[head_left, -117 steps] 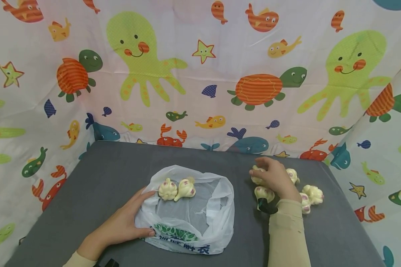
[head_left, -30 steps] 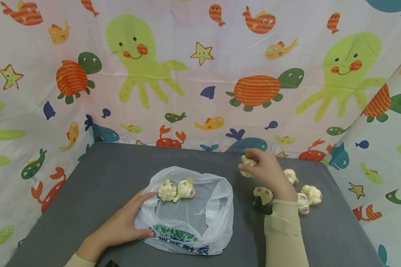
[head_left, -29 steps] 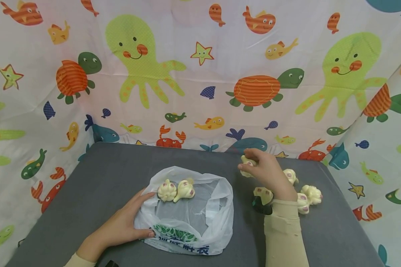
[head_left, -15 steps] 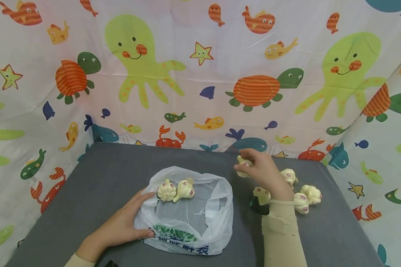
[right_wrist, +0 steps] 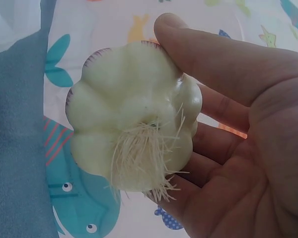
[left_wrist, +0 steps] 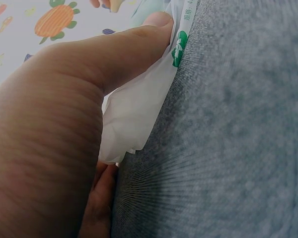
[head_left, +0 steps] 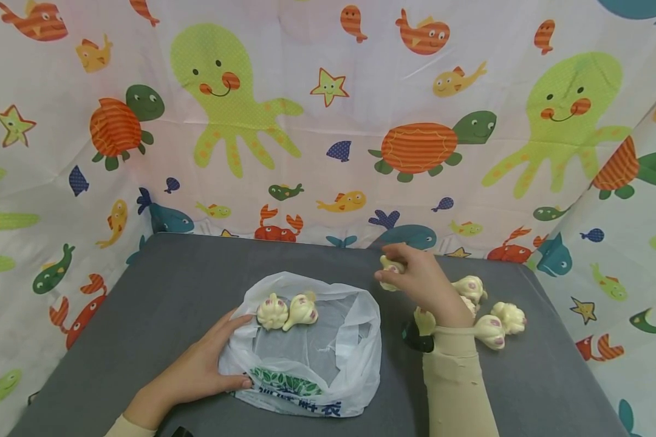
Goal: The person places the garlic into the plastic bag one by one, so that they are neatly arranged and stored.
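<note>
A white plastic bag [head_left: 355, 376] lies open on the grey table, with two garlic bulbs [head_left: 272, 312] showing side by side at its far left. My left hand [head_left: 210, 358] holds the bag's left side between thumb and fingers; in the left wrist view the thumb [left_wrist: 139, 42] lies against the thin plastic. To the right of the bag, my right hand [head_left: 423, 279] grips another garlic bulb [head_left: 389, 273] in the air. Up close, the right wrist view shows this garlic bulb [right_wrist: 129, 104] with its stringy roots, fingers behind it and thumb at its edge.
Several more garlic bulbs [head_left: 490, 332] lie on the right of the table [head_left: 552, 382], some partly hidden by the right arm. One bulb [head_left: 425, 321] is half covered by the right wrist's dark camera. A sea-animal printed curtain [head_left: 306, 133] encloses the back and sides.
My right hand has lifted a garlic bulb from the group on the right and moved left with it, nearer the bag. The left hand and the bag stay in place.
</note>
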A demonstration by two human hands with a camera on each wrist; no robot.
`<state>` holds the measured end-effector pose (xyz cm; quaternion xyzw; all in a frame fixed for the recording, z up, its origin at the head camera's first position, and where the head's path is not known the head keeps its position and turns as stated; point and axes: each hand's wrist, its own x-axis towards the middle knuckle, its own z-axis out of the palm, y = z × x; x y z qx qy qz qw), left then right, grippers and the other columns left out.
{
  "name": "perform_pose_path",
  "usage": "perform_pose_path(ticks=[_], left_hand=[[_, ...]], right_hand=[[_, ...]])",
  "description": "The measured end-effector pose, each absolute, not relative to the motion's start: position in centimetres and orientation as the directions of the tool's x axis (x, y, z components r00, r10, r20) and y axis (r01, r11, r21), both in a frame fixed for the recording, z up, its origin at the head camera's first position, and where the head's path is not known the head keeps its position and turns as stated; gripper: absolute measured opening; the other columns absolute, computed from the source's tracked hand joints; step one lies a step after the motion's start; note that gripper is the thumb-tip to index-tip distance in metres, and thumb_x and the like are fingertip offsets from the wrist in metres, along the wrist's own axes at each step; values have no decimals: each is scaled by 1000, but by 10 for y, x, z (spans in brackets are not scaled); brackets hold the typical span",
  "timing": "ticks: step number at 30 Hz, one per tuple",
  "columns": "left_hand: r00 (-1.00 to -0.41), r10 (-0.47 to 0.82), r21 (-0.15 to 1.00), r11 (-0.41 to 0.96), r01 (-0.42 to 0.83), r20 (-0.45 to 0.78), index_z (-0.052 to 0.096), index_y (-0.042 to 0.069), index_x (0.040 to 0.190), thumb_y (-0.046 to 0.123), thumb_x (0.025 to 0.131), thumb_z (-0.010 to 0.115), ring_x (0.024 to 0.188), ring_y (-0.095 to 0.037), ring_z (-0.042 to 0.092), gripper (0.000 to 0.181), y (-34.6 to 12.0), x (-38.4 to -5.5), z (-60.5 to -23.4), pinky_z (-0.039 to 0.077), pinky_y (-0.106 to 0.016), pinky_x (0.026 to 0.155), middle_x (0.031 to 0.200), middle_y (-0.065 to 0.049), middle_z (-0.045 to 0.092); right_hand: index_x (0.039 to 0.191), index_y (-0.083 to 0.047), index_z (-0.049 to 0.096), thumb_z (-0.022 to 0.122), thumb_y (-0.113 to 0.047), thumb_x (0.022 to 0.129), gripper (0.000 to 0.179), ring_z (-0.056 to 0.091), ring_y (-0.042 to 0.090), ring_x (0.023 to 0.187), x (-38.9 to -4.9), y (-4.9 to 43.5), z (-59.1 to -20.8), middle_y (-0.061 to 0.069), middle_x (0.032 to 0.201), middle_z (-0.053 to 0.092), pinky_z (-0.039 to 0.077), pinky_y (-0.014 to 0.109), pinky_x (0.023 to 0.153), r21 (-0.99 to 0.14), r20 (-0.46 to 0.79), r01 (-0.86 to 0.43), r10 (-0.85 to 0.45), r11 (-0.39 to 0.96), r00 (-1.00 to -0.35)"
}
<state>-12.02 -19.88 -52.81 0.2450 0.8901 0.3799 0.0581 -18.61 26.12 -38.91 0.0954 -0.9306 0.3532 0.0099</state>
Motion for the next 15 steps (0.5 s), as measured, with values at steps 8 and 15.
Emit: perform_pose_path(ticks=[8,15], left_hand=[[-872,481,697,596,400,89,35,37,170,73,77,89,154,-38,40,113,-199,-120,-528,45,-70,107,179,-6,24],[-873,481,702,597,390,76,34,38,170,74,77,89,155,-39,38,114,-199,-120,-528,44,-71,107,180,-6,23]], right_hand=[[148,-7,66,85,-30,98,59,68,36,125,-186,255,-389,16,141,70,54,59,105,-653,111,-225,-202,723,-973],[146,-8,67,86,-32,98,56,69,32,121,-186,248,-391,13,140,71,56,56,103,-657,99,-225,-213,719,-972]])
